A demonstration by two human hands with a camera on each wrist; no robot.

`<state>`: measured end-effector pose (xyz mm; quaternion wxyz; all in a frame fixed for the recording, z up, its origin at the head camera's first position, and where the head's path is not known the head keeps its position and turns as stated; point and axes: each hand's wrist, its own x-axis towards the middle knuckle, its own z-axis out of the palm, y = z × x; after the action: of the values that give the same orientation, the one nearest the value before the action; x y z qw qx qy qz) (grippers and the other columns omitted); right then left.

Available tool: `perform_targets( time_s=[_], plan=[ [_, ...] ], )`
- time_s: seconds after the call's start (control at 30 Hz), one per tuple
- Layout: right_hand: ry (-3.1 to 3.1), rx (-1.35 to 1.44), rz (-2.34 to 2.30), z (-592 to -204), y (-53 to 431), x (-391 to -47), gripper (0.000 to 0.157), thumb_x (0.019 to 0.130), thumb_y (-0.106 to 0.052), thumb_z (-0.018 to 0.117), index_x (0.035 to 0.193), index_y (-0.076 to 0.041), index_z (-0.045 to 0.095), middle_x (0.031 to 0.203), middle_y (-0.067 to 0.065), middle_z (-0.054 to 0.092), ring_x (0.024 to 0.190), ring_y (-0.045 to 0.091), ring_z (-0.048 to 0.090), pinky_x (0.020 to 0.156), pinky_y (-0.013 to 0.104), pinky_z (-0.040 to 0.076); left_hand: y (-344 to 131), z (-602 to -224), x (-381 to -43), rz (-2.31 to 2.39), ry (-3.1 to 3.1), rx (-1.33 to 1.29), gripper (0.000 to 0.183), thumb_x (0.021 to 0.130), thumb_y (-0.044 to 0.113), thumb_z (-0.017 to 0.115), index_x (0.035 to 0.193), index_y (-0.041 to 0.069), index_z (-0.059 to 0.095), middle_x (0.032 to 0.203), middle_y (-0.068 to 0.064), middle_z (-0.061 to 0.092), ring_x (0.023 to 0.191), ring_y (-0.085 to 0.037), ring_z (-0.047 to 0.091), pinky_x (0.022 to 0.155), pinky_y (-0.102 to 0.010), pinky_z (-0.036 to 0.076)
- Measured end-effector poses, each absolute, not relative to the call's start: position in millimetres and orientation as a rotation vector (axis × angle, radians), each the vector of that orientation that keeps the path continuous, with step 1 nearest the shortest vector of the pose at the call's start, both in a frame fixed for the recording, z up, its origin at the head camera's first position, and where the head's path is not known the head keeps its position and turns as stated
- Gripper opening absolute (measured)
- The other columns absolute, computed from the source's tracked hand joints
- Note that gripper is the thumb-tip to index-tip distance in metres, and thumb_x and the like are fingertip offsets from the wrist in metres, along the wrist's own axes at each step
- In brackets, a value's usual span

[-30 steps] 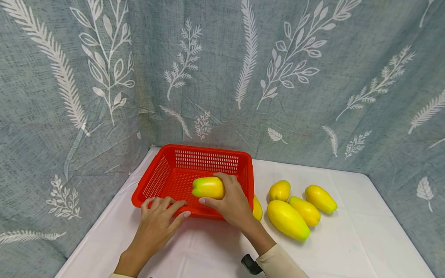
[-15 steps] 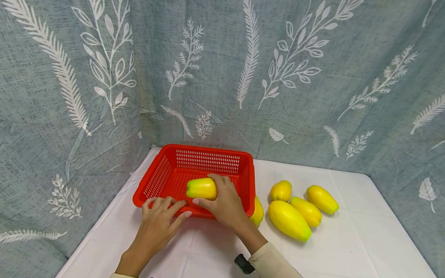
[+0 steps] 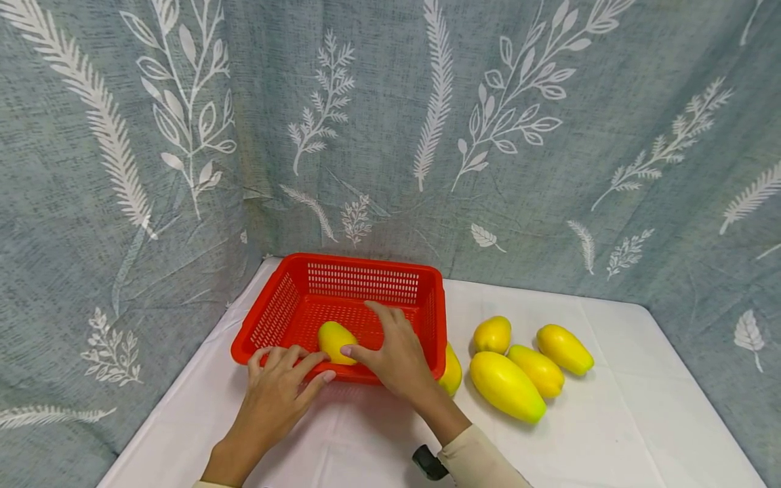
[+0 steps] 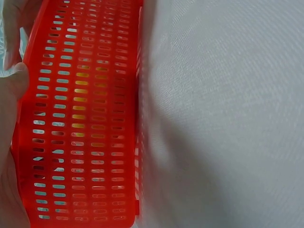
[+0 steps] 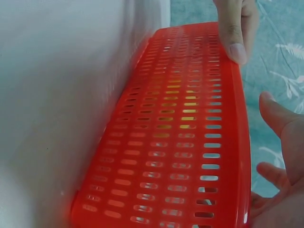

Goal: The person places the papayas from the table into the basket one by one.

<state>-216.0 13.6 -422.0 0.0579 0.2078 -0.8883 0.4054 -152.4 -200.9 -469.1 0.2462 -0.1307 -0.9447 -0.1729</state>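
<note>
A red perforated plastic basket (image 3: 372, 266) stands on the white-covered table. My left hand (image 3: 277, 386) grips its near rim, fingers over the inside and thumb against the outer wall. One yellow papaya (image 3: 334, 341) lies inside the basket near the front wall; its yellow shows through the slots in both wrist views. Just right of that fruit, my right hand (image 3: 399, 356) hovers over the basket with thumb and fingers spread, holding nothing. In the right wrist view, the right thumb (image 5: 275, 114) is apart from the rim.
To the basket's right lie several papayas, among them a large one (image 3: 506, 386), a small one (image 3: 491, 335) and one farther right (image 3: 564, 349). Another papaya (image 3: 451, 373) sits against the basket's right side, partly hidden. A patterned curtain (image 3: 390, 135) hangs behind the table.
My right hand moved left with the papaya and let it go. The fruit now lies turned in the basket, and the hand's fingers have spread. The left hand stayed on the rim.
</note>
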Motion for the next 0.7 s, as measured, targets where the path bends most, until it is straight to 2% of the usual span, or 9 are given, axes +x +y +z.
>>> perform_targets(
  time_s=[0.2,0.43,0.7],
  plan=[
    [-2.683,0.631,1.266,-420,16,-215,0.084,0.087,-0.049,0.085,0.156,-0.017,0.049,0.149,0.013,0.055,0.13,0.036,0.059,0.105,0.057,0.052,-200,-469,-152,-0.481,-2.583,-0.352,0.032,0.094,0.039,0.08,0.119,0.019,0.078,0.103,-0.003,0.067,0.103,-0.029,0.058,0.105,-0.063,0.029],
    [-2.684,0.623,1.314,-415,21,-212,0.084,0.088,-0.047,0.086,0.157,-0.02,0.049,0.151,0.012,0.054,0.131,0.032,0.058,0.105,0.055,0.053,-200,-469,-153,-0.473,-2.57,-0.363,0.033,0.093,0.039,0.08,0.119,0.019,0.078,0.103,-0.003,0.066,0.103,-0.03,0.058,0.104,-0.062,0.029],
    [-2.642,0.612,1.396,-410,35,-209,0.085,0.087,-0.049,0.086,0.157,-0.02,0.048,0.15,0.01,0.053,0.127,0.029,0.059,0.099,0.052,0.056,-200,-469,-152,-0.47,-2.572,-0.358,0.032,0.092,0.038,0.081,0.118,0.019,0.078,0.103,-0.005,0.066,0.103,-0.031,0.058,0.104,-0.063,0.029]
  ],
)
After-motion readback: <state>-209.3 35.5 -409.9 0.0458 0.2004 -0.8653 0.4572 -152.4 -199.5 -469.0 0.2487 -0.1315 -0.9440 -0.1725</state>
